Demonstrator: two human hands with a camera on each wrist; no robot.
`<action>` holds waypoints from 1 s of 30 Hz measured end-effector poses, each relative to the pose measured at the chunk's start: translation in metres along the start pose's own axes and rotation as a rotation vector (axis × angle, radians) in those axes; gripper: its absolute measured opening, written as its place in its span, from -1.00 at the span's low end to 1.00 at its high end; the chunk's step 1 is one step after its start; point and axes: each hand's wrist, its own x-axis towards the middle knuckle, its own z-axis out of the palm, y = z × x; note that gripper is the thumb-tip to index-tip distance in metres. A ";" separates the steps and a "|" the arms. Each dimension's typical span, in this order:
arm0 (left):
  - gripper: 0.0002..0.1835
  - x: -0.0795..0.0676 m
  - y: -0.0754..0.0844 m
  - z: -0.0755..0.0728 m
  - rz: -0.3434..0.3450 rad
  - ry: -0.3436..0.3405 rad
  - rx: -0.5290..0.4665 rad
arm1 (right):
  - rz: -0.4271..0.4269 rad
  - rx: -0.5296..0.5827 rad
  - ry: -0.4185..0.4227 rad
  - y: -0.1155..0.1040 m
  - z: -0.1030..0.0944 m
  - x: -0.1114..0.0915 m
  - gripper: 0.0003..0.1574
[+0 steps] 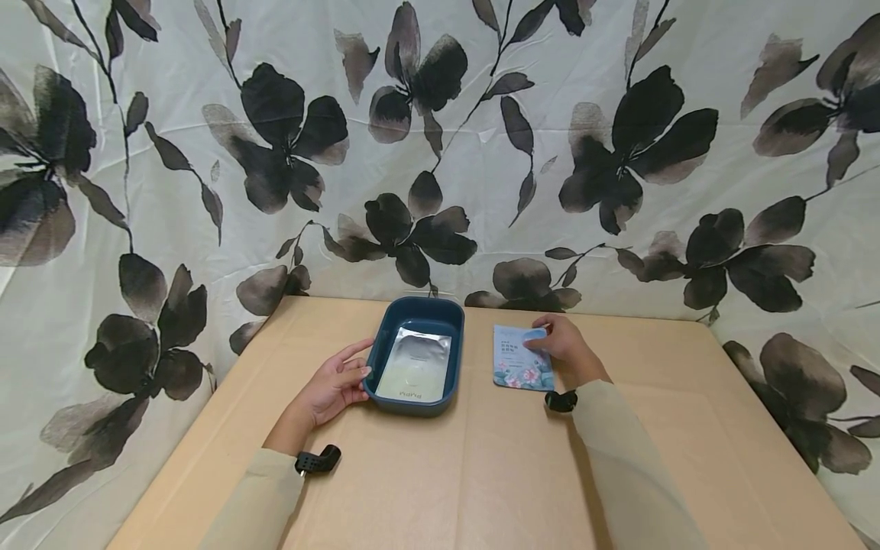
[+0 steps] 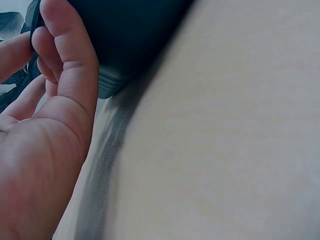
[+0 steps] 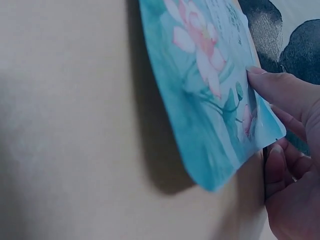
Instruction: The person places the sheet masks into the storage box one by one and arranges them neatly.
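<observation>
A dark blue rectangular bin (image 1: pixel 450 374) stands at the middle of the table, with a silver and pale yellow foil sachet (image 1: pixel 415 367) lying flat inside. My left hand (image 1: pixel 337 384) holds the bin's left rim; in the left wrist view, fingers (image 2: pixel 70 55) curl at the edge of the bin (image 2: pixel 135 35). To the right of the bin, my right hand (image 1: pixel 564 345) pinches a light blue sachet (image 1: pixel 519 363) with pink flowers by its right edge. The right wrist view has this sachet (image 3: pixel 200 95) tilted over the table, thumb on its printed face.
The table has a tan, paper-like top (image 1: pixel 467 489). Behind and beside it hangs a white cloth (image 1: pixel 509 168) with dark flowers. Each wrist wears a black band, such as the left wristband (image 1: pixel 318 460).
</observation>
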 end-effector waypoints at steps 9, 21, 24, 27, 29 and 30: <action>-0.27 0.001 0.001 0.002 -0.004 0.003 -0.004 | -0.035 -0.006 -0.023 0.006 -0.001 0.000 -0.30; -0.26 0.002 0.000 0.001 -0.003 0.000 -0.004 | -0.063 0.023 -0.014 0.005 -0.001 -0.010 -0.26; -0.27 0.001 0.000 0.000 -0.003 0.000 -0.002 | -0.066 0.027 -0.013 0.007 0.000 -0.013 -0.28; -0.28 0.001 0.000 0.000 -0.003 -0.004 -0.001 | -0.063 0.058 -0.012 0.009 0.001 -0.016 -0.30; -0.29 0.001 0.000 0.000 -0.001 -0.006 -0.002 | -0.065 0.090 -0.012 0.009 0.002 -0.019 -0.30; -0.29 0.002 -0.001 0.000 0.000 -0.006 -0.002 | -0.069 0.107 -0.012 0.009 0.002 -0.020 -0.30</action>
